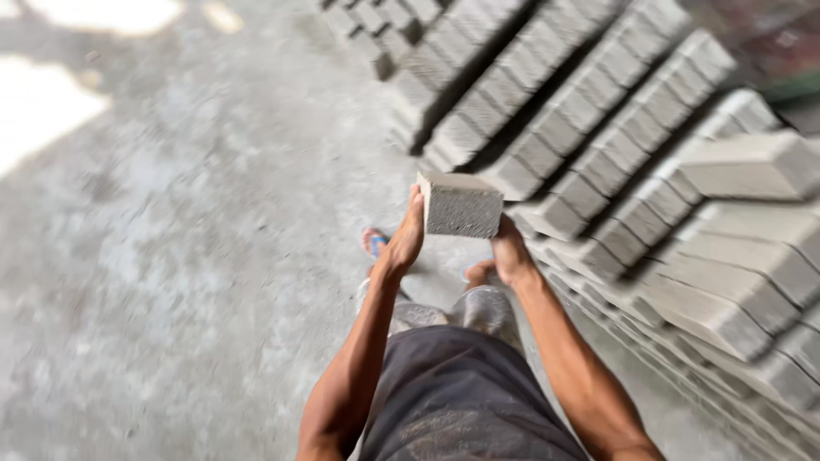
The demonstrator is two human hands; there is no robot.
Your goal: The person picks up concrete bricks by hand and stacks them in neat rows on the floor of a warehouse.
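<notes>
A grey concrete block (pixel 461 205) is held in front of me at waist height, its rough end face turned toward the camera. My left hand (pixel 404 243) presses against its left side. My right hand (pixel 510 254) supports it from below on the right. Both arms reach forward from my body. My feet, one in a blue sandal (pixel 374 242), show on the ground beneath the block.
Rows of stacked grey concrete blocks (pixel 598 145) fill the right side, running from near my right arm to the top of the view. One block (pixel 752 166) lies loose on top of the stack. Bare concrete floor (pixel 171 256) spreads to the left.
</notes>
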